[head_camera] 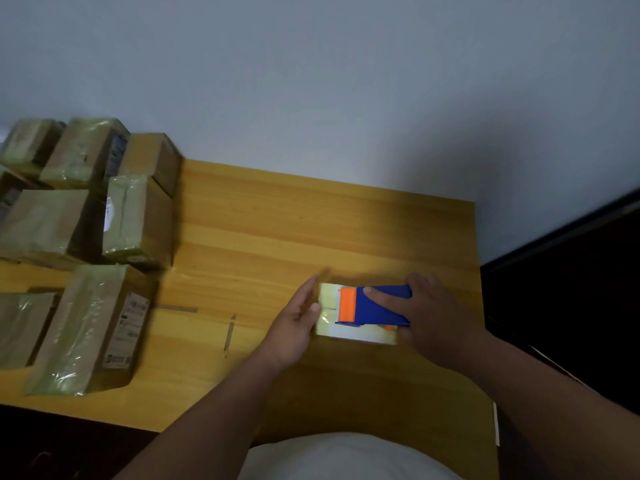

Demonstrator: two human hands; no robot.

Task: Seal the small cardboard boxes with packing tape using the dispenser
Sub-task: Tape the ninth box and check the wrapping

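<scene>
A small pale box (360, 336) with yellowish tape on its top lies on the wooden table (311, 230), right of centre. On top of it rests a blue tape dispenser (377, 306) with an orange front. My right hand (436, 313) grips the dispenser from the right, forefinger laid along its blue body. My left hand (298, 320) presses flat against the box's left end, fingers straight.
Several taped cardboard boxes (86, 320) are piled at the table's left side, reaching back to the wall. Two tape scraps (228, 332) stick to the table left of my hands. The table's right edge (483, 306) drops to a dark floor.
</scene>
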